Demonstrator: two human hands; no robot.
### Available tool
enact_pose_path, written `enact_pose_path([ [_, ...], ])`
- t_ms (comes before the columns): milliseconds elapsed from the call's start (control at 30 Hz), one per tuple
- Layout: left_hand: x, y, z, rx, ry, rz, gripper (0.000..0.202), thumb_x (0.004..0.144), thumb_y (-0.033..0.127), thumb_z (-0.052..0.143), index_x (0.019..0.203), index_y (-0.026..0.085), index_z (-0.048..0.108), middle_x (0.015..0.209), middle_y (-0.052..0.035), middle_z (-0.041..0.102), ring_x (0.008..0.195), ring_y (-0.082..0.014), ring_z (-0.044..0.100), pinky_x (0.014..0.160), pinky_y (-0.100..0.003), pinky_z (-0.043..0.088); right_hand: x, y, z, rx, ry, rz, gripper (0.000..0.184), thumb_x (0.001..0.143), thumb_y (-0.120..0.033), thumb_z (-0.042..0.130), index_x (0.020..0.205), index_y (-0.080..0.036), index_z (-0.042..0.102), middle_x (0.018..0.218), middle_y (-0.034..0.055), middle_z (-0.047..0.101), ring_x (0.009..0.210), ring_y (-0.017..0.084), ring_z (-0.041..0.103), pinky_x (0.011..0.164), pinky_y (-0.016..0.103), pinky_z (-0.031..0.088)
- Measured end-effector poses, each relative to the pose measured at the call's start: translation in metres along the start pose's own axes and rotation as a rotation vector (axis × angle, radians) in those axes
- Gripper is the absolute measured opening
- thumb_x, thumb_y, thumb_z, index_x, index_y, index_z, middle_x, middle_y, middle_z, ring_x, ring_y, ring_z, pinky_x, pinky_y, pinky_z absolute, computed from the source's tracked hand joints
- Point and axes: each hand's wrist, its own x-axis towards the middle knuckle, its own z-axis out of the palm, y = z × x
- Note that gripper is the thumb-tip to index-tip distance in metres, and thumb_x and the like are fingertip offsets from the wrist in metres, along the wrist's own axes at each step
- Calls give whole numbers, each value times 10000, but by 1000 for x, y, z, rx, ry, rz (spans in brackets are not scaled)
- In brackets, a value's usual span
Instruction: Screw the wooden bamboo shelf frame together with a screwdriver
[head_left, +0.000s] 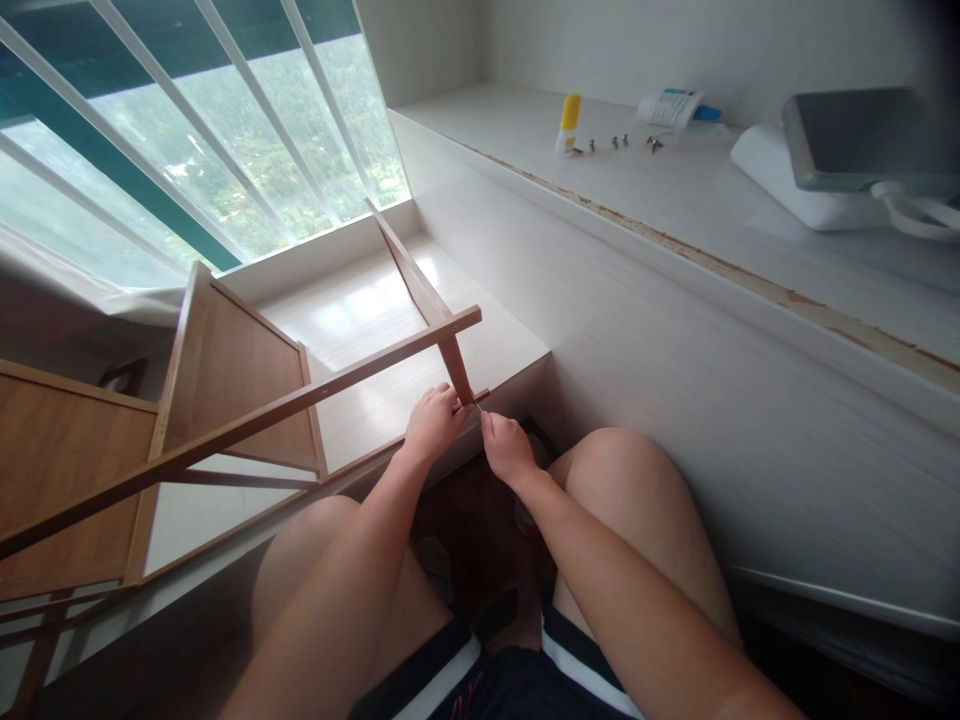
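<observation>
A brown wooden frame [330, 385] with flat wooden panels leans over the low white ledge, tilted on its side. My left hand [437, 425] is closed around the lower end of its short crosspiece [452, 362], close to a corner joint. Beside it, my right hand [508, 445] pinches a thin metal tool [479, 407], whose tip points at that joint. Most of the tool is hidden in my fingers, so its exact kind does not show. A larger wooden panel [232, 360] of the frame stands to the left.
On the white shelf [525, 130] at right are a yellow-capped bottle [568, 125], several small screws [619, 142], a clear plastic bag [670, 106] and a phone-like device [855, 135] with a white cable. A barred window [225, 130] is behind the ledge [360, 310]. My knees flank my hands.
</observation>
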Motion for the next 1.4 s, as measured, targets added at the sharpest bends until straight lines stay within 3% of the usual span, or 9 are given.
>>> enact_pose_path([
  [233, -1, 2, -3, -8, -18, -21, 174, 890, 348, 536, 955, 230, 647, 974, -57, 625, 963, -220, 578, 843, -328, 466, 5, 6, 11, 457, -34, 2, 561, 1007, -405, 207, 575, -189, 494, 499, 21, 536, 518, 153, 524, 558, 250, 362],
  [300, -1, 2, -3, -1, -24, -29, 178, 891, 352, 535, 958, 230, 646, 973, -58, 624, 967, -222, 578, 847, -329, 466, 5, 5, 7, 365, -42, -15, 548, 1012, -386, 208, 617, -179, 528, 549, 43, 584, 550, 161, 555, 580, 254, 382],
  [433, 0, 2, -2, 8, -26, -29, 177, 893, 350, 532, 945, 227, 648, 966, -59, 624, 958, -218, 576, 844, -327, 462, 3, 0, -6, -128, -66, -74, 431, 1009, -340, 275, 835, -144, 618, 778, 144, 691, 712, 227, 655, 666, 300, 433],
  [533, 0, 0, -1, 7, -21, -18, 174, 895, 353, 530, 934, 231, 648, 962, -56, 623, 948, -215, 577, 829, -321, 461, 2, -4, -15, -356, -89, -111, 418, 1011, -329, 260, 914, -132, 616, 825, 172, 700, 759, 274, 686, 674, 341, 465],
  [867, -3, -1, -2, 2, -11, -42, 195, 884, 369, 542, 988, 241, 645, 964, -64, 628, 924, -226, 586, 783, -313, 453, 12, -15, -38, -473, -213, -220, 354, 974, -276, 366, 919, -95, 665, 935, 224, 700, 953, 323, 665, 810, 416, 462],
  [1033, -6, -3, -1, -29, 14, -35, 202, 876, 344, 548, 1034, 263, 646, 971, -61, 633, 939, -234, 587, 792, -323, 447, 12, -12, -38, -343, -219, -183, 387, 973, -320, 360, 806, -125, 650, 862, 188, 702, 879, 281, 667, 810, 392, 448],
  [1167, -8, -3, -4, -42, 6, -42, 218, 876, 330, 543, 1055, 269, 650, 991, -64, 641, 961, -237, 588, 800, -323, 448, 12, -5, -30, -94, -228, -149, 432, 975, -347, 313, 657, -170, 545, 728, 86, 662, 735, 186, 625, 730, 296, 453],
  [1300, -8, -3, -7, -53, -2, -41, 232, 875, 335, 541, 1067, 266, 653, 1014, -68, 648, 978, -231, 589, 810, -314, 443, 12, -2, -18, 202, -286, -74, 458, 967, -404, 211, 577, -218, 363, 460, -32, 439, 437, 108, 433, 496, 220, 401],
  [1400, -7, -3, -7, -62, -7, -38, 235, 872, 341, 543, 1064, 265, 654, 1014, -66, 650, 985, -231, 587, 809, -312, 441, 9, -1, -13, 368, -330, -8, 415, 943, -479, 182, 615, -245, 285, 414, -83, 303, 342, 90, 279, 371, 205, 305],
])
